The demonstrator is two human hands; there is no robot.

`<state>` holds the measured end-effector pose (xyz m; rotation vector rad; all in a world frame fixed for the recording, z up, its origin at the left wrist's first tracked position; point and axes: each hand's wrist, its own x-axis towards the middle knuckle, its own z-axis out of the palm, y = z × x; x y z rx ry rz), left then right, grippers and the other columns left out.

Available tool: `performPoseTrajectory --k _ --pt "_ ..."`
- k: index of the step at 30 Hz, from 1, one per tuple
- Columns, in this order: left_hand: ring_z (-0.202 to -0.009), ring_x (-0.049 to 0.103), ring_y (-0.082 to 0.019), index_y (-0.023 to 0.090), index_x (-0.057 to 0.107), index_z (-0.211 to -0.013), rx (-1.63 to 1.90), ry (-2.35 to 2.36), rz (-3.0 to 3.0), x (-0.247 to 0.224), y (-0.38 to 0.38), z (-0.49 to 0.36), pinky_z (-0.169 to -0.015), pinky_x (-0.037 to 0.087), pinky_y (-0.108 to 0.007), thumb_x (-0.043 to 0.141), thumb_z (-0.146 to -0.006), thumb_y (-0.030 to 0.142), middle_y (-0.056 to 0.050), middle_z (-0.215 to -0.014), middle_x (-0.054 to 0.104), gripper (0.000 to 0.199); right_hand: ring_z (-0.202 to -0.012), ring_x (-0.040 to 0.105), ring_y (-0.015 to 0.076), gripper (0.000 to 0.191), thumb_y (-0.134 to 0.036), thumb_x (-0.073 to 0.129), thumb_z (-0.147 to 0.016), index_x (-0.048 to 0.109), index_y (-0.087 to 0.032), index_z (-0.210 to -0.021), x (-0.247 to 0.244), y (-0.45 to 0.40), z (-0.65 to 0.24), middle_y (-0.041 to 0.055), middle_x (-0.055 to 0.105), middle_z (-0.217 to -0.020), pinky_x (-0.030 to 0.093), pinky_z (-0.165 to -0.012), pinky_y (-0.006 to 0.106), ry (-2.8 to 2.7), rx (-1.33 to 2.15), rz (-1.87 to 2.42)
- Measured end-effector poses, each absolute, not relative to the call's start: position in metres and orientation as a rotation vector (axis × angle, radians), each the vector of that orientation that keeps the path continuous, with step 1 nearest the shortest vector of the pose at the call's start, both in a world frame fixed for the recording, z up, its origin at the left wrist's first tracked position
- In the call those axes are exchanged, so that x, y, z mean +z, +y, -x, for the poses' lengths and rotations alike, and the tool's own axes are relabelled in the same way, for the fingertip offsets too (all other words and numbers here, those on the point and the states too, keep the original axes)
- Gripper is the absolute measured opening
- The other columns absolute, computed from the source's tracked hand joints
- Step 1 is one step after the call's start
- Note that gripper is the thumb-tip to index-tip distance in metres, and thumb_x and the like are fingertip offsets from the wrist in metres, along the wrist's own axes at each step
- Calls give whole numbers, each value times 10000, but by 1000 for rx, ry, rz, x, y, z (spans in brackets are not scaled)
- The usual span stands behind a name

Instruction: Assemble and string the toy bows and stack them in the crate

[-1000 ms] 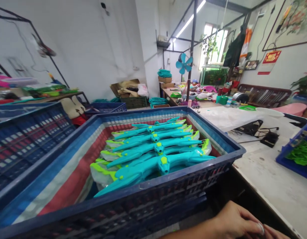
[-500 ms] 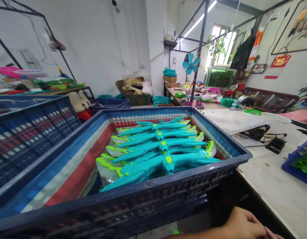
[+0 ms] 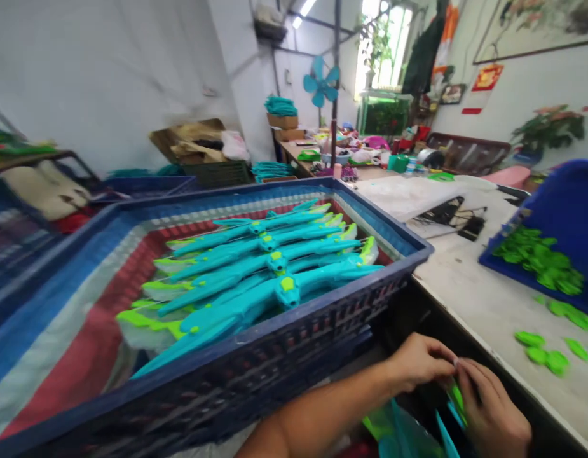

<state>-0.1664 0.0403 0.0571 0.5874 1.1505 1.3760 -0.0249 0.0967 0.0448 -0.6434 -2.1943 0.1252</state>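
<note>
Placing everything off the lined crate (image 3: 294,346). Left hand (image 3: 420,362) and right hand (image 3: 496,407) are both outside its near wall, toward its right end, between it and the desk (image 3: 446,267). Grip state: the 2 hands meet at the fingertips, fingers bunched. What's pinched there, if anything, is hidden, so can't tell if it's clamped. Green piece (image 3: 458,395) shows by the right hand's fingers, near side of the crate; turquoise parts (image 3: 446,436) sit just below it. Can't tell if green and turquoise are joined.

Handling: reads as close fingertip work, so I'd brace 1 hand and move only the other. Push straight along the part, no sideways twist; those slim turquoise points look easy to bend. Tilt it up so the contact spot is visible, since fingers cover it now. Left forearm runs alongside the crate's near wall: leave elbow room so it doesn't knock. Loose green bits (image 3: 536,350) lie right of the crate on the desk, with more in the blue bin (image 3: 570,210) behind them; lift 1 at a time, don't sweep.
</note>
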Motion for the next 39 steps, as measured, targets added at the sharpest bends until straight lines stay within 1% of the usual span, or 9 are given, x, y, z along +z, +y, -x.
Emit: performPoseTrajectory --k 6,13,17,21,24,26,31,36,39 --pt "-721 589 -176 163 712 -654 1332 1638 -1135 71 39 172 -716 470 -291 666 -697 234 -28 -694 661 95 -756 651 188 196 -265 439 -938 614 -214 -864 57 81 25 54 679 -812 527 -720 315 -2157 417 728" --pt "-673 574 -152 165 693 -601 1230 1534 -1176 69 43 160 -657 418 -247 643 -703 223 -2 -634 618 128 -692 577 179 251 -290 390 -937 560 -195 -778 49 90 15 53 600 -742 469 -654 297 -2085 396 1029" --pt "-634 563 -142 150 695 -651 1377 1546 -1011 73 51 153 -623 416 -242 632 -738 289 -8 -619 638 175 -862 611 210 228 -374 465 -927 588 -191 -985 51 72 -43 79 641 -926 495 -777 336 -2075 425 1108" --pt "-661 593 -146 141 716 -893 1449 1360 -945 83 60 145 -562 440 -229 636 -741 347 -46 -793 694 268 -941 612 309 456 -421 661 -767 583 -176 -1143 30 44 -134 136 637 -1077 506 -760 420 -2370 137 1430" --pt "-935 628 -201 180 643 -1122 1581 1271 -1108 89 58 123 -712 520 -276 603 -788 305 -92 -1123 652 359 -860 656 278 310 -272 626 -763 643 -206 -1066 20 45 -182 95 692 -974 514 -686 355 -2525 173 1628" --pt "-1086 581 -228 186 637 -1121 1536 1265 -1519 88 53 101 -877 506 -343 581 -823 263 -104 -1175 627 312 -879 670 267 307 -248 608 -763 658 -229 -1066 29 58 -199 66 714 -978 516 -714 332 -2574 371 1671" --pt "-1307 403 -333 127 511 -1288 812 1190 -2710 82 44 39 -1090 312 -502 658 -793 222 -173 -1305 543 525 -954 667 278 420 -343 577 -788 627 -250 -1195 96 90 -199 27 718 -1063 503 -839 347 -2621 828 1460" --pt "-961 626 -257 186 462 -1328 339 1531 -2883 134 47 42 -852 479 -396 539 -885 319 -112 -1007 642 469 -898 676 288 460 -466 543 -829 609 -249 -1229 164 92 -167 45 717 -1051 536 -789 372 -2679 614 1056" --pt "-842 640 -222 281 455 -1355 306 1875 -2725 192 22 103 -730 494 -323 550 -871 387 -77 -994 645 505 -1133 571 342 540 -481 547 -851 483 -273 -1345 188 82 -156 96 607 -1248 452 -965 488 -2331 56 920"
